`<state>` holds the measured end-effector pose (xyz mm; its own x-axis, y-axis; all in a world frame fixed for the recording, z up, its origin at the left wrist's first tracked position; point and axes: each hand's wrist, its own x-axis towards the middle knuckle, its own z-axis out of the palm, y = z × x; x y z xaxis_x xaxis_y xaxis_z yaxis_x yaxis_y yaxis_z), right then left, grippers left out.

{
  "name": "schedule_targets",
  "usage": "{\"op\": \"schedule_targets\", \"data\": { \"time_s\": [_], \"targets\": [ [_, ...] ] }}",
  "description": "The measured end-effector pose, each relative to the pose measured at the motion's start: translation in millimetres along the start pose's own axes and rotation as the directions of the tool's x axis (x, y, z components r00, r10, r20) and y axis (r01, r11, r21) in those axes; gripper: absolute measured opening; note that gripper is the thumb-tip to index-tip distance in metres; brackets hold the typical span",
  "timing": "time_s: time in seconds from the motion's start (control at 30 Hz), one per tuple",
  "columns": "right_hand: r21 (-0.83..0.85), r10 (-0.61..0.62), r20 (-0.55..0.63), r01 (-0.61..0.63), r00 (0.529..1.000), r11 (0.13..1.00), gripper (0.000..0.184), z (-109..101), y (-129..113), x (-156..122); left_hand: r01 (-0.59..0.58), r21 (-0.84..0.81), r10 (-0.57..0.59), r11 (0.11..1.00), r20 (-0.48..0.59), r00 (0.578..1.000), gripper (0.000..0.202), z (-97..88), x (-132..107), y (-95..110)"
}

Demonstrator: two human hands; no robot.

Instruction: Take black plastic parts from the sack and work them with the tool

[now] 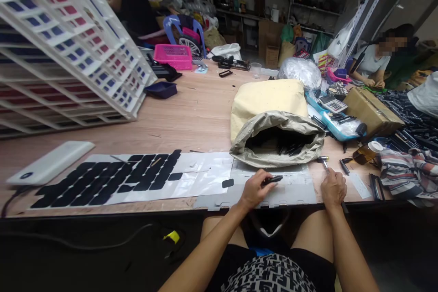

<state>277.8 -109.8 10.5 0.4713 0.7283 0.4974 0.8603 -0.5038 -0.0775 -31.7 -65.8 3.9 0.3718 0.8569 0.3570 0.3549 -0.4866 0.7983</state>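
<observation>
My left hand [256, 190] is closed on a small, dark, elongated piece [273, 179], pinched between thumb and fingers above a grey-white mat [290, 194]. Its exact kind is too small to make out. In my right hand [333, 189] is a small hammer [324, 161], gripped by the handle with its head pointing away from me. Just beyond both hands lies a cream sack [270, 96], its mouth toward me and dark pieces inside. A white sheet [201, 178] bearing rows of black rounded patches [92, 182] spreads to the left.
A white plastic crate [126, 96] stands at left, behind a long white device [51, 162]. At right are an amber bottle [366, 153], a blue tray [342, 127], a calculator [332, 103] and a cardboard box [372, 112]. Another person [372, 64] sits at far right.
</observation>
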Motion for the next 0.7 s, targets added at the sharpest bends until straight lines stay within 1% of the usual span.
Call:
{"op": "schedule_targets", "data": {
  "time_s": [0.03, 0.1, 0.13, 0.17, 0.2, 0.23, 0.27, 0.3, 0.33, 0.37, 0.4, 0.43, 0.47, 0.53, 0.6, 0.63, 0.67, 0.7],
  "targets": [
    [-0.018, -0.015, -0.01, 0.015, 1.0, 1.0, 0.033, 1, -1, -1, -0.061, 0.008, 0.06, 0.998, 0.02, 0.998, 0.019, 0.4, -12, 4],
    [-0.037, -0.04, -0.009, 0.04, 0.999, 0.999, 0.032, 0, -3, -3, -0.197, 0.036, 0.192, 0.98, 0.123, 0.974, 0.02, 4.3, -43, 9],
    [-0.044, -0.047, -0.005, 0.046, 0.999, 0.998, 0.032, -1, -3, -4, -0.244, 0.054, 0.229, 0.968, 0.195, 0.954, 0.021, 7.7, -59, 11],
    [-0.05, -0.049, 0.001, 0.049, 0.999, 0.998, 0.032, -2, -3, -5, -0.255, 0.073, 0.228, 0.964, 0.262, 0.938, 0.022, 11.6, -73, 11],
    [-0.055, -0.049, 0.005, 0.049, 0.999, 0.997, 0.032, -2, -3, -6, -0.227, 0.104, 0.184, 0.968, 0.32, 0.93, 0.023, 16.2, -86, 10],
    [-0.059, -0.046, 0.006, 0.046, 0.999, 0.997, 0.032, -2, -3, -6, -0.164, 0.149, 0.1, 0.975, 0.366, 0.925, 0.025, 21.0, -95, 8],
    [-0.062, -0.043, 0.007, 0.044, 0.999, 0.997, 0.032, -2, -3, -6, -0.071, 0.213, -0.02, 0.974, 0.399, 0.917, 0.027, 26.0, -101, 6],
    [-0.064, -0.042, 0.009, 0.042, 0.999, 0.997, 0.032, -2, -3, -6, 0.038, 0.299, -0.165, 0.953, 0.413, 0.896, 0.029, 30.7, -104, 4],
    [-0.066, -0.041, 0.009, 0.042, 0.999, 0.997, 0.032, -1, -3, -6, 0.137, 0.392, -0.307, 0.91, 0.412, 0.858, 0.031, 35.0, -103, 2],
    [-0.067, -0.04, 0.009, 0.041, 0.999, 0.997, 0.032, -1, -3, -7, 0.21, 0.479, -0.427, 0.852, 0.404, 0.809, 0.033, 38.2, -101, 1],
    [-0.066, -0.041, 0.009, 0.041, 0.999, 0.997, 0.032, -1, -3, -7, 0.255, 0.55, -0.517, 0.795, 0.396, 0.759, 0.034, 40.2, -98, 1],
    [-0.065, -0.041, 0.008, 0.042, 0.999, 0.997, 0.033, 0, -3, -7, 0.275, 0.598, -0.577, 0.753, 0.397, 0.714, 0.033, 40.6, -94, 3],
    [-0.063, -0.042, 0.007, 0.042, 0.999, 0.997, 0.033, 0, -3, -7, 0.274, 0.626, -0.607, 0.73, 0.409, 0.681, 0.031, 39.3, -91, 7],
    [-0.062, -0.042, 0.003, 0.042, 0.999, 0.997, 0.033, 0, -2, -8, 0.244, 0.628, -0.606, 0.739, 0.461, 0.649, 0.028, 31.6, -84, 22],
    [-0.064, -0.044, 0.005, 0.045, 0.999, 0.997, 0.033, 1, -2, -8, 0.231, 0.533, -0.541, 0.814, 0.552, 0.634, 0.034, 18.8, -75, 43],
    [-0.066, -0.046, 0.007, 0.046, 0.999, 0.997, 0.033, 1, -2, -8, 0.243, 0.439, -0.485, 0.865, 0.604, 0.632, 0.034, 11.8, -67, 53],
    [-0.067, -0.047, 0.009, 0.048, 0.999, 0.997, 0.033, 1, -2, -9, 0.263, 0.323, -0.415, 0.909, 0.64, 0.647, 0.032, 5.2, -55, 62],
    [-0.067, -0.049, 0.01, 0.05, 0.999, 0.997, 0.033, 1, -2, -9, 0.281, 0.203, -0.344, 0.938, 0.646, 0.681, 0.031, -0.2, -40, 70]
  ]
}}
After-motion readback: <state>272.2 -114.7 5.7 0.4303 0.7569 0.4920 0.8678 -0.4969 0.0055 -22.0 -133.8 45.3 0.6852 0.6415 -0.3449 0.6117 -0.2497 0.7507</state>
